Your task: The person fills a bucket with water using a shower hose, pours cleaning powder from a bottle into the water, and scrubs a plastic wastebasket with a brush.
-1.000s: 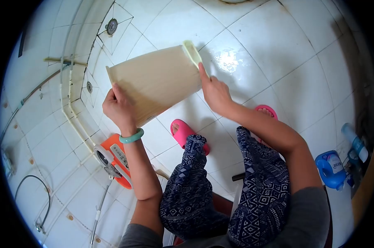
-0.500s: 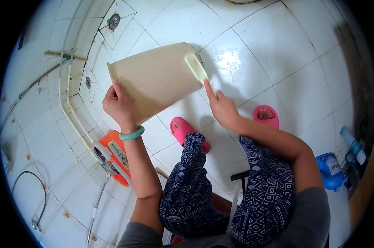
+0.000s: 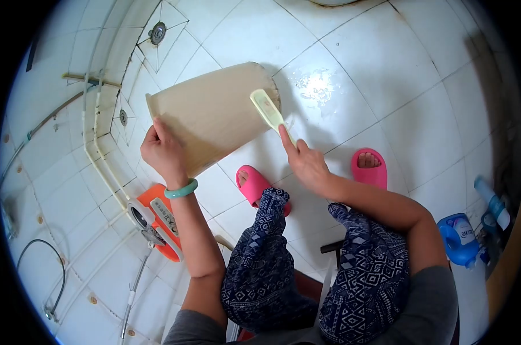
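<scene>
A beige, bucket-like container (image 3: 220, 109) is held tilted on its side above the tiled floor. My left hand (image 3: 164, 150) is closed on its rim at the left end, with a green bangle on the wrist. In my right hand (image 3: 306, 164) is the handle of a pale yellow-green brush (image 3: 264, 107), index finger stretched along it. The brush head lies over the container's side near its right end; its underside is hidden, so contact cannot be made out.
Pink slippers (image 3: 252, 183) are on my feet on the white tiles (image 3: 398, 86). An orange object (image 3: 164, 221) stands beside wall pipes at left. A blue bottle (image 3: 459, 238) is at right. Floor drains (image 3: 157, 33) lie at upper left.
The brush in my right hand has moved from the container's far right end down and toward me along its side. My left hand keeps its hold on the rim.
</scene>
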Tool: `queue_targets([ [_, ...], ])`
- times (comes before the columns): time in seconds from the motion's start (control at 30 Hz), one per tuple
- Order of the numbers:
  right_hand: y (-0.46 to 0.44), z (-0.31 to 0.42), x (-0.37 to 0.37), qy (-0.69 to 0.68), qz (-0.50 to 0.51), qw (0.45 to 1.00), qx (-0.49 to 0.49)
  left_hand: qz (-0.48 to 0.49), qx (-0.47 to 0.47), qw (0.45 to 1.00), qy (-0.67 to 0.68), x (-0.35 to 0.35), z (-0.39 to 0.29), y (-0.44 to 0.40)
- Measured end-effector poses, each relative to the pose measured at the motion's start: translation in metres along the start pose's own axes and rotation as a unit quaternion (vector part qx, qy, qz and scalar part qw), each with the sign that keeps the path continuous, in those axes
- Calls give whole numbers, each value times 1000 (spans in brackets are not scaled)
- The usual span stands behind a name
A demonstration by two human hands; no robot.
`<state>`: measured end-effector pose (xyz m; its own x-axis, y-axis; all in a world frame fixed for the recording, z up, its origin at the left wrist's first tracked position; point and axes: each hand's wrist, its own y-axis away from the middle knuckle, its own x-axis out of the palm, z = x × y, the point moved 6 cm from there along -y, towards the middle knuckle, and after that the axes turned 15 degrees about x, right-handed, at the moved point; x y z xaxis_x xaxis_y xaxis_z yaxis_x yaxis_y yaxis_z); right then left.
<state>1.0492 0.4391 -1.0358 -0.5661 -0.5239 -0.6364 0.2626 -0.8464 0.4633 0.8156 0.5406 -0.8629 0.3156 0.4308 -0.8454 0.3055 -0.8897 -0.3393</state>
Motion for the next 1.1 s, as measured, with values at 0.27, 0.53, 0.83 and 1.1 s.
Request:
queue_targets([
  [0.27,-4,-20,3,-66,-62,996,26,7,27,999,21,3,-4,0],
  [0.53,-36,-10,5,-127,-89,988,21,9,19,1000,-8,3,-3,-3],
  [0.83,-15,13,19,-89,-17,994,-58,5,-3,1000,-3,2,1,-4],
  [1.1,-1,38,16,-51,28,992,-110,6,15,1000,3,5,-9,-3],
])
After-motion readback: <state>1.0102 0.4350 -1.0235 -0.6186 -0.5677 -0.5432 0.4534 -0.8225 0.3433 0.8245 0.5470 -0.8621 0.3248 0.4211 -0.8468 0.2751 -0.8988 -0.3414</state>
